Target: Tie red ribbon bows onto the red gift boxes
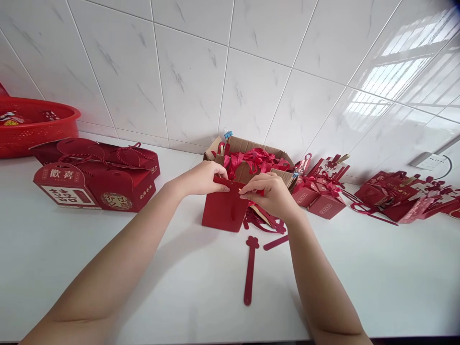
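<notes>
My left hand (212, 178) is closed on the top edge of a plain dark red gift box (224, 211), which is tilted a little above the white table. At the box's upper right, the fingers of my right hand (268, 191) are pinched together. A small bright, gold-looking spot shows at those fingertips, but I cannot make out what they hold. Just in front of the box lies a dark red paper strap (249, 273) with a flower-shaped end. More loose straps (268, 223) lie in a heap below my right hand.
Behind my hands stands a cardboard box (283, 158) of red ribbons (257, 160), with blue binder clips. Two larger red gift boxes (125, 191) and a red plastic basket (39, 124) are on the left. Small ribboned boxes (327, 203) line the right, against the tiled wall.
</notes>
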Demonstrator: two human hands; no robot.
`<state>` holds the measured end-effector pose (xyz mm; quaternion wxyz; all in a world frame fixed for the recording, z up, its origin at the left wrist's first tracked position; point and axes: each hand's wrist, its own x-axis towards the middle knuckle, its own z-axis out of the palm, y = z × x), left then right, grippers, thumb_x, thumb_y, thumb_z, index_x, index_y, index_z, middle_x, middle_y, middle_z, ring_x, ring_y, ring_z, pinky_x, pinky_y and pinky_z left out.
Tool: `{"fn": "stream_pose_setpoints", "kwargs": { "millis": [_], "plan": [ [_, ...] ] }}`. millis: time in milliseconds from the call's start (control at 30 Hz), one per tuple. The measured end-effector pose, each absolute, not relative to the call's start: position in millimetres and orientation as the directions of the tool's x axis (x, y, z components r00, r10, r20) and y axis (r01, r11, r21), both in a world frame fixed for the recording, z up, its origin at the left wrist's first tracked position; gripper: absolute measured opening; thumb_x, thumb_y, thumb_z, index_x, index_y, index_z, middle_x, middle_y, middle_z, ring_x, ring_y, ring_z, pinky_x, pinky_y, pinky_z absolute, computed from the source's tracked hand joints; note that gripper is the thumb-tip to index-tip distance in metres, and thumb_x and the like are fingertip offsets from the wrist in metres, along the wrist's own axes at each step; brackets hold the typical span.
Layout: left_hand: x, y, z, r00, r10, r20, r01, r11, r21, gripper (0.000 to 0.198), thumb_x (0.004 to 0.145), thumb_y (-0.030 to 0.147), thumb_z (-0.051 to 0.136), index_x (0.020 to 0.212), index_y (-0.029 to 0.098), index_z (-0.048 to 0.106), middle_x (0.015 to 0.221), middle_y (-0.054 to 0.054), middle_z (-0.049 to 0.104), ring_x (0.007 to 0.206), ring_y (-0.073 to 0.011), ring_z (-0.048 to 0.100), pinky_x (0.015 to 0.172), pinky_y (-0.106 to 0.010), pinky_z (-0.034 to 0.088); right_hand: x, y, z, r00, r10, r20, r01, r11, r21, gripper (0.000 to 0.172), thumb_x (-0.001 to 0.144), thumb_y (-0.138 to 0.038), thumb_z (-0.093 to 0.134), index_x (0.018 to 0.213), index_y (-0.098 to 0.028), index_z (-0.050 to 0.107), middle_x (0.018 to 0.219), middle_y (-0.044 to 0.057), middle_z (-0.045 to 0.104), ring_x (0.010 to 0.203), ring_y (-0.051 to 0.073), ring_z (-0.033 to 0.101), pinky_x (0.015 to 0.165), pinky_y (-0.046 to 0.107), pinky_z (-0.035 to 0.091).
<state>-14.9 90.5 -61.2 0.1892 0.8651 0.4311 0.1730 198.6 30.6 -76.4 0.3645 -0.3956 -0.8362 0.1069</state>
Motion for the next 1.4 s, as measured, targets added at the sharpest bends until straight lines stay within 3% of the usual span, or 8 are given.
{"fn": "stream_pose_setpoints", "kwargs": {
  "millis": [333,733,1167,1400],
  "plan": [
    [-11,85,-61,0.608,0.784,0.131,0.645,-0.582,0.495,0.019,0.071,0.039,0.065,0.07,0.02,0.066,0.065,0.001,0.058,0.056,-0.0116,0.043,0.051,-0.025,0.031,190,45,-94,-0.265,0.789,0.554,0.535,0.599,-0.597,0.009,0.074,-0.018,0.074,0.077,-0.026,0.077,0.09,0.003,0.064,0.083,0.016,0.062,0.075,0.032,0.053],
    [-11,86,-64,0.61,0.781,0.13,0.63,-0.578,0.518,0.021,0.068,0.04,0.066,0.073,0.02,0.067,0.072,-0.001,0.063,0.063,-0.0144,0.051,0.051,-0.026,0.032,185,43,-94,-0.241,0.814,0.528,0.511,0.569,-0.644,0.005,0.073,-0.019,0.073,0.074,-0.024,0.075,0.089,0.002,0.067,0.083,0.016,0.065,0.078,0.032,0.054],
    [-7,77,-59,0.589,0.799,0.12,0.625,-0.545,0.559,0.018,0.067,0.034,0.062,0.059,0.019,0.058,0.059,0.001,0.05,0.052,-0.0114,0.038,0.048,-0.027,0.026,182,37,-90,-0.188,0.855,0.483,0.511,0.505,-0.695,0.003,0.072,-0.022,0.074,0.075,-0.022,0.074,0.089,0.004,0.068,0.085,0.018,0.065,0.079,0.034,0.054],
    [-6,75,-58,0.592,0.797,0.117,0.617,-0.542,0.57,0.014,0.066,0.032,0.063,0.064,0.018,0.062,0.064,0.0,0.057,0.055,-0.0121,0.044,0.049,-0.026,0.03,183,36,-88,-0.187,0.86,0.475,0.522,0.497,-0.693,0.003,0.071,-0.021,0.074,0.074,-0.022,0.073,0.088,0.003,0.069,0.083,0.018,0.065,0.079,0.034,0.054]
  ]
}}
